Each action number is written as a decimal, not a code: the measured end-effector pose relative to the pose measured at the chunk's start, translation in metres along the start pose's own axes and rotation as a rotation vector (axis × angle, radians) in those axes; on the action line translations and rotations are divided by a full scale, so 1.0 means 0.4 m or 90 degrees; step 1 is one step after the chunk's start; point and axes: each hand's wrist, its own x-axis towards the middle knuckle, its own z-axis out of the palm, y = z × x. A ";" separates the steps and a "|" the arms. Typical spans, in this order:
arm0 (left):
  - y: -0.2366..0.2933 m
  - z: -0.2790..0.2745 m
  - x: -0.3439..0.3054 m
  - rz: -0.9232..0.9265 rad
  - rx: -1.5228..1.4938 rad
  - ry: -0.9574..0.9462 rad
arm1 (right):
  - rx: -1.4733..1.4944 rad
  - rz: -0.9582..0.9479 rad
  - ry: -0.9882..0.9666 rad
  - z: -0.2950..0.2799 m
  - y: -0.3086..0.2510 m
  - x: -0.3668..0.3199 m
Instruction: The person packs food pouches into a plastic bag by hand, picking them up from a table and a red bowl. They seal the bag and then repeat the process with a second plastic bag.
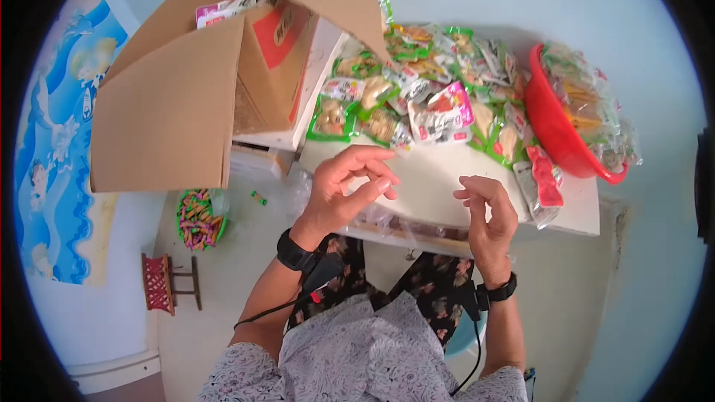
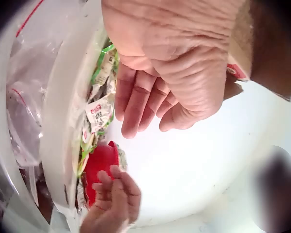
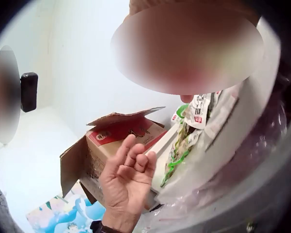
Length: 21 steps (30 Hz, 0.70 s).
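Above the front of the white table (image 1: 436, 179), my left hand (image 1: 344, 187) holds nothing, its fingers loosely bent. To the right my right hand (image 1: 491, 222) is likewise raised and free, with relaxed fingers. Behind them lies a heap of sealed snack packets, mostly green-edged. Closest to the left hand are a packet of pale round pieces (image 1: 332, 119) and a white-and-pink packet (image 1: 441, 113). A clear packet with a red shape on it (image 1: 546, 179) lies near the right hand. In the right wrist view a blurred patch covers most of the right hand.
An open cardboard box (image 1: 167, 104) with packets inside stands at left, its flap jutting forward. At the right a red basin (image 1: 555, 115) is tilted and full of packets. On the floor are a green tub of wrapped sweets (image 1: 201, 219) and a small stool (image 1: 158, 283).
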 end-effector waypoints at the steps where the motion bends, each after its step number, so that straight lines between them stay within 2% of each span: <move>1: 0.022 0.002 -0.015 0.016 0.012 0.036 | 0.014 0.023 0.017 0.008 0.002 -0.029; 3: 0.059 0.012 -0.056 0.030 0.033 0.110 | 0.056 0.117 0.056 0.022 -0.007 -0.091; 6: 0.091 0.010 -0.117 0.022 0.046 0.221 | 0.072 0.129 0.081 0.032 0.005 -0.136; 9: 0.056 0.000 -0.174 0.033 0.242 0.287 | 0.093 0.130 0.113 0.025 0.014 -0.147; 13: 0.086 -0.012 -0.219 0.127 0.600 0.159 | 0.138 0.169 0.135 0.025 0.012 -0.147; 14: 0.093 -0.016 -0.232 0.091 0.657 0.113 | 0.136 0.169 0.131 0.027 0.015 -0.148; 18: 0.081 -0.017 -0.245 0.036 0.739 0.034 | 0.097 0.157 0.111 0.032 0.018 -0.149; 21: 0.052 -0.014 -0.239 0.029 0.782 0.064 | 0.109 0.163 0.116 0.034 0.009 -0.148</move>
